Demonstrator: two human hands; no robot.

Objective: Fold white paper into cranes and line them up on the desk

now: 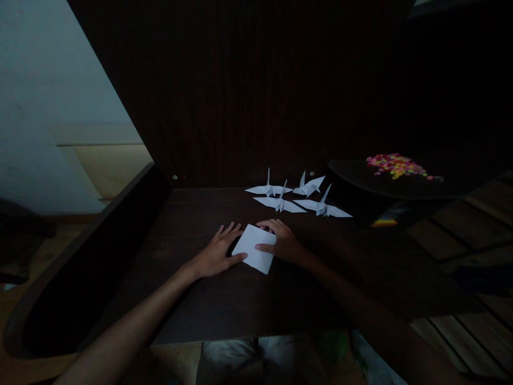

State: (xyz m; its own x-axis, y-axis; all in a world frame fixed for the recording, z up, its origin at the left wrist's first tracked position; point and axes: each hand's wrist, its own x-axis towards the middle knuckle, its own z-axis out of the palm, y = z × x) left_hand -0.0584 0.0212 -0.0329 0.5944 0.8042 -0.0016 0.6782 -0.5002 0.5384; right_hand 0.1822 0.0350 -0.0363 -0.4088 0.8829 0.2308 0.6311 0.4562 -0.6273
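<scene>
A small white folded paper square (255, 248) lies turned cornerwise on the dark wooden desk, its near edge slightly ragged. My left hand (219, 251) rests beside it with fingers spread on the desk and the thumb tip on the paper's left edge. Over its right side, my right hand (284, 240) grips the paper, thumb on top and fingers curled around the far right edge. Behind the hands stand several white paper cranes, among them a front left crane (280, 204) and a front right crane (323, 208), with wings spread.
A dark upright panel (240, 96) closes off the back of the desk. To the right, a rounded shelf (352, 179) bears a pile of small colourful pieces (396, 164). A raised side board (92, 240) bounds the left. Wooden slats (449, 331) show at lower right.
</scene>
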